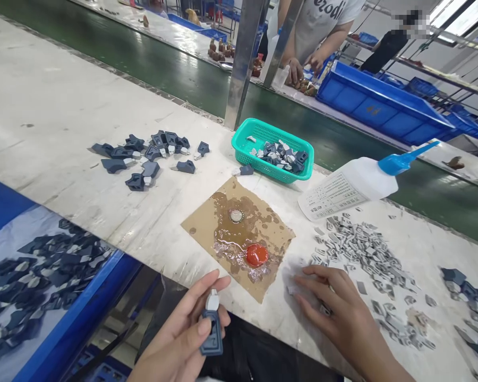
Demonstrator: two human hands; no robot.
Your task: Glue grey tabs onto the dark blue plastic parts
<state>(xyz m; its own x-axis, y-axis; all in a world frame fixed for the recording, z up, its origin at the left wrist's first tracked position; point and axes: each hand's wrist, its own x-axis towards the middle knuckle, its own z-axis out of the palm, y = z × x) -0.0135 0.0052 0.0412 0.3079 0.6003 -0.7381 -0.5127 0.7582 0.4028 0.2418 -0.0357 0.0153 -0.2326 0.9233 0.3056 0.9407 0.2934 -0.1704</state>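
My left hand (187, 337) is closed around a dark blue-grey plastic part (212, 334), held upright with its light grey tip pointing away from me. A recessed panel shows on the part's face. To the right, my right hand (334, 302) hovers low over the table edge, thumb and forefinger bent around a tiny grey plastic piece (290, 290). Beside that hand spreads a pile of small grey pieces (366, 244). Between and beyond my hands lies a brown cardboard sheet (201, 215), wet with liquid and bearing a glossy red disc (257, 255) and a pale round spot (236, 215).
A green basket (242, 154) contains blue-grey and light pieces. A white squeeze bottle with blue nozzle (346, 185) stands right. More blue-grey parts (155, 148) lie left; others fill a blue bin (75, 313). Across the green belt (175, 74), a person (314, 37) handles brown items.
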